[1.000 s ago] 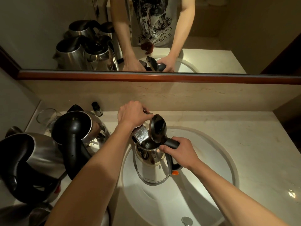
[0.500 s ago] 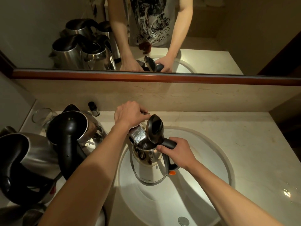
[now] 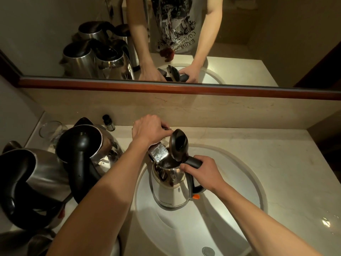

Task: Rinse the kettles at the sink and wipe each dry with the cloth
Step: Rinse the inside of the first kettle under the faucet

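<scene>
1. The right hand point(image 3: 203, 172) is curling its fingers round the black handle of the kettle point(image 3: 170, 183), holding it upright over the back-left part of the sink point(image 3: 230, 209), lid point(image 3: 179, 145) tipped open
2. The left hand point(image 3: 148, 131) is reaching to the tap point(image 3: 158, 153) at the sink's back rim, fingers curled over something there; what exactly they are pinching, I cannot tell
3. The tap's spout is sitting right over the kettle's open mouth, but no stream of water is showing clearly, so I am judging the rinse of this one as only starting
4. More steel kettles point(image 3: 86, 145) are crowding the counter's point(image 3: 276, 163) left side, between the sink and the left edge, with a glass point(image 3: 48, 129) in the back-left corner and a small bottle point(image 3: 108, 122) against the back wall
5. No cloth is in view, so the wiping is looking entirely undone, and I cannot tell whether the waiting kettles are rinsed; most of the job is seeming to lie ahead
</scene>
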### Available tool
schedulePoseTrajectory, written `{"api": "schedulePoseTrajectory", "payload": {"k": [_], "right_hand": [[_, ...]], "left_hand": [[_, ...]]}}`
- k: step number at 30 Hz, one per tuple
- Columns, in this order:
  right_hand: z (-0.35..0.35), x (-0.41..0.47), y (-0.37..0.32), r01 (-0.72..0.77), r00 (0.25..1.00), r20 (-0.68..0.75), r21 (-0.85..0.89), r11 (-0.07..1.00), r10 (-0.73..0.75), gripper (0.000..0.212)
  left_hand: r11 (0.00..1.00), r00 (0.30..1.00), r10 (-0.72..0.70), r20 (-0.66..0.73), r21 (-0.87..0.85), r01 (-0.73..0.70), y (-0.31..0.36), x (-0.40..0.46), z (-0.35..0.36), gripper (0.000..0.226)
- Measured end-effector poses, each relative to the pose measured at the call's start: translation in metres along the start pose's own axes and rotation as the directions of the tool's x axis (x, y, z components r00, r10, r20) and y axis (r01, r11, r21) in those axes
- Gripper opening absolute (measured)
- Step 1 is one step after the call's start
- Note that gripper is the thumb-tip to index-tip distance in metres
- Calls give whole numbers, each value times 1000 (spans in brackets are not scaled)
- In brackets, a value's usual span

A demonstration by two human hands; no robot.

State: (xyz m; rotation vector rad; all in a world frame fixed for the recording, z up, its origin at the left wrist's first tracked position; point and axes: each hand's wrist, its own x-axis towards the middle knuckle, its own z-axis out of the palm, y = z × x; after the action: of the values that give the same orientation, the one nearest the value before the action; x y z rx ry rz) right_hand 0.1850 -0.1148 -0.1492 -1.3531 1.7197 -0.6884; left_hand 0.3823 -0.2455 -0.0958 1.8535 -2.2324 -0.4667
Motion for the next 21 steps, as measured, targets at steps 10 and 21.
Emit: {"api": "schedulePoseTrajectory", "payload": {"k": [10, 21], "right_hand": [[0, 1, -1, 12, 1000, 3, 4, 1000, -12, 32], [-1, 1, 0, 4, 1000, 2, 6, 1000, -4, 32]], "left_hand": [[1000, 1000, -12, 5, 3, 12, 1, 1, -1, 31], [1000, 1000, -10, 11, 14, 10, 1, 1, 0, 31]]}}
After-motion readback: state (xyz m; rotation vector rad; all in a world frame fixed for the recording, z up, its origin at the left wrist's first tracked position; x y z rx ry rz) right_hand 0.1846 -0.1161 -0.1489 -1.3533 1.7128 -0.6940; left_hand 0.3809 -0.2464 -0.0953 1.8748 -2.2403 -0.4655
